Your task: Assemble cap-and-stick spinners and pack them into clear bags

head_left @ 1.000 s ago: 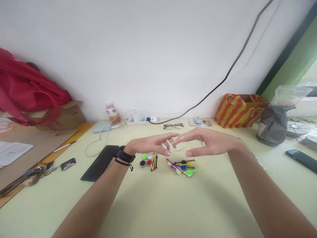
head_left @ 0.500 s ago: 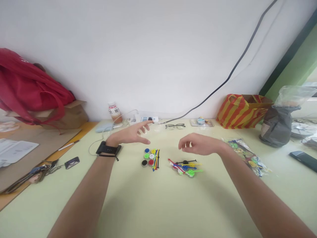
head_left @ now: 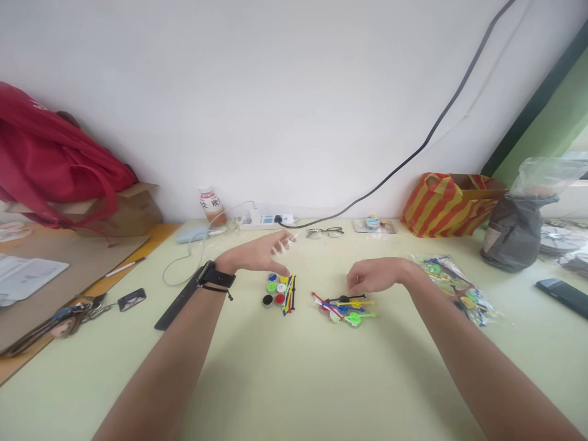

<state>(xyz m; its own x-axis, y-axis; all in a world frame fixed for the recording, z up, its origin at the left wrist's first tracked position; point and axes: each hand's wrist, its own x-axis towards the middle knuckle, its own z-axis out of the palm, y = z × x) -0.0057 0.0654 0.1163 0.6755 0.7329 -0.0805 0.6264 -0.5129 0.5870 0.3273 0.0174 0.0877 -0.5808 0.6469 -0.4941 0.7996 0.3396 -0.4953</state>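
Note:
My left hand (head_left: 261,250) is open, its fingers spread above the left group, the thumb close to the tips of a row of coloured plastic arrows (head_left: 289,297). Beside those arrows lie several small round discs, among them a white disc (head_left: 281,288), a red disc (head_left: 280,299) and a black disc (head_left: 267,300). My right hand (head_left: 376,275) is closed, fingertips bent down at the back of a heap of arrow spinners (head_left: 342,309) in red, blue, yellow, green and black. Whatever its fingers hold, if anything, is hidden.
A clear bag of coloured parts (head_left: 454,285) lies right of my right hand. Glasses (head_left: 325,232), a power strip (head_left: 260,221) and a bottle (head_left: 212,207) stand along the wall. Keys (head_left: 85,309) lie left; a striped bag (head_left: 441,205) stands back right.
My left hand has moved right and its thumb now covers part of the discs. My right hand has shifted slightly right and down, its fingers curled closer to the heap.

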